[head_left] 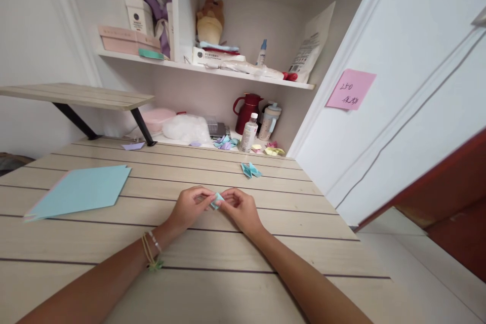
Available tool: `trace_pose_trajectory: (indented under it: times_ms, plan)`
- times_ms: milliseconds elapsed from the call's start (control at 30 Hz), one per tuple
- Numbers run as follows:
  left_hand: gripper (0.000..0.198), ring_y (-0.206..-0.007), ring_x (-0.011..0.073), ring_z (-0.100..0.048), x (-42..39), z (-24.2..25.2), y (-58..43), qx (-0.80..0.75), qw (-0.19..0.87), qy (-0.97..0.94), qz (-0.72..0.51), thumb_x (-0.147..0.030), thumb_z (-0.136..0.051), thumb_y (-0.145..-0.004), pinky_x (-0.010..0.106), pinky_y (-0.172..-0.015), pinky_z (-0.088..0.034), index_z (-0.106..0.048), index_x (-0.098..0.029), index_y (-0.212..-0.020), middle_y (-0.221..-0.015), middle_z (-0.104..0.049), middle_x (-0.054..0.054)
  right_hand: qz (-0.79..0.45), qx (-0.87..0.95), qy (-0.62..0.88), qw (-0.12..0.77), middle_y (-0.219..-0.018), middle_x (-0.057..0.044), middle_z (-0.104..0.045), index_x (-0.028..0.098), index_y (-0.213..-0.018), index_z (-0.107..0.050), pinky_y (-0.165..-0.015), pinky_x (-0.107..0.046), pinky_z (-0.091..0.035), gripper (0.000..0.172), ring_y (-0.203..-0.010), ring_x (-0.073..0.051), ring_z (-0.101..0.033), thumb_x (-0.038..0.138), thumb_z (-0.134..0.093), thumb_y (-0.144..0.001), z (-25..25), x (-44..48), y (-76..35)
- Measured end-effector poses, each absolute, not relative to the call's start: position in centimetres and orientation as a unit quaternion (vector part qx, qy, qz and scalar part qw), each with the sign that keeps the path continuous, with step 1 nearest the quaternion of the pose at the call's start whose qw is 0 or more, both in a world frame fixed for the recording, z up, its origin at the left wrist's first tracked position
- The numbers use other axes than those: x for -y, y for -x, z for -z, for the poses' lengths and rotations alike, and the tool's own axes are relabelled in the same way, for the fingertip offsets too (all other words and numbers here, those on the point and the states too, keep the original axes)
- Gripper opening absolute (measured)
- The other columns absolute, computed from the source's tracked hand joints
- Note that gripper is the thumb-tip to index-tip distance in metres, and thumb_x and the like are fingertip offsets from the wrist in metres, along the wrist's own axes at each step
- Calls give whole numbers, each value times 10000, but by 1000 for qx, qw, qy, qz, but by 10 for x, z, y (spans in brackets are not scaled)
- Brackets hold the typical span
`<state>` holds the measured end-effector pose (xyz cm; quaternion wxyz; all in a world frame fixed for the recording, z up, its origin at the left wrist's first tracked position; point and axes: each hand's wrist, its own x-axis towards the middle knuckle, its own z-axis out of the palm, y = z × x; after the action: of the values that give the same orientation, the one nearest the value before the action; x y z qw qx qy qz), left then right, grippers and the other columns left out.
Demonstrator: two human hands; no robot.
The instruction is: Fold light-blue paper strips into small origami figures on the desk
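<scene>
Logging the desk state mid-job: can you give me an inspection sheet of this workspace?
Surface: pale wooden desk, planked, with dark seams.
Job's things: small blue folded paper pinched between both hands; blue sheet stack to the left; blue folded piece lying farther back.
Clutter: red jug, white bottle, plastic bag, more folded papers at the desk's back edge.
Grippers: left hand and right hand, fingertips closed on the paper.
Cables: nothing seen.
Surroundings: wall shelf with plush toy; pink sticky note on white door.

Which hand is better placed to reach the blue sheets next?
Left, probably. Both hands pinch the small folded paper, but the blue sheets lie on the side of the left hand; the right hand would have to cross over.
</scene>
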<state>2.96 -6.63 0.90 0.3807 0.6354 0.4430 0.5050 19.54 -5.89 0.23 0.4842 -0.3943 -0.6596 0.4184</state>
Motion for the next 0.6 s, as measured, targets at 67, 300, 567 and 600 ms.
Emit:
trace_pose_trajectory:
  times_ms: [67, 300, 567, 600]
  plan:
    - [173, -684, 187, -617, 68, -11, -30, -441, 369, -648, -500, -330, -622, -692, 252, -559, -520, -690, -179, -745, -752, -667, 52, -368, 676, 406, 493, -745, -49, -685, 188, -745, -654, -589, -278, -476, 190, -700, -193, -623, 365, -651, -679, -5, 61, -197]
    - [162, -699, 187, -615, 68, -12, -30, -416, 388, -662, -488, -326, -622, -695, 268, -611, -519, -706, -196, -742, -768, -660, 50, -355, 684, 391, 503, -765, -50, -696, 208, -760, -694, -603, -301, -502, 138, -703, -204, -627, 318, -644, -695, -3, 62, -195]
    - [129, -655, 177, -610, 68, -14, -32, -441, 344, -633, -535, -289, -609, -709, 264, -591, -523, -689, -188, -702, -740, -638, 38, -480, 571, 393, 537, -687, -56, -691, 154, -721, -666, -627, -309, -508, 195, -649, -196, -635, 337, -679, -654, 3, 57, -192]
    - [125, -647, 175, -608, 67, -14, -31, -446, 342, -626, -541, -287, -612, -706, 261, -573, -524, -687, -186, -700, -745, -633, 38, -487, 562, 395, 540, -676, -54, -689, 151, -723, -663, -627, -307, -508, 197, -644, -192, -634, 336, -676, -658, 4, 57, -193]
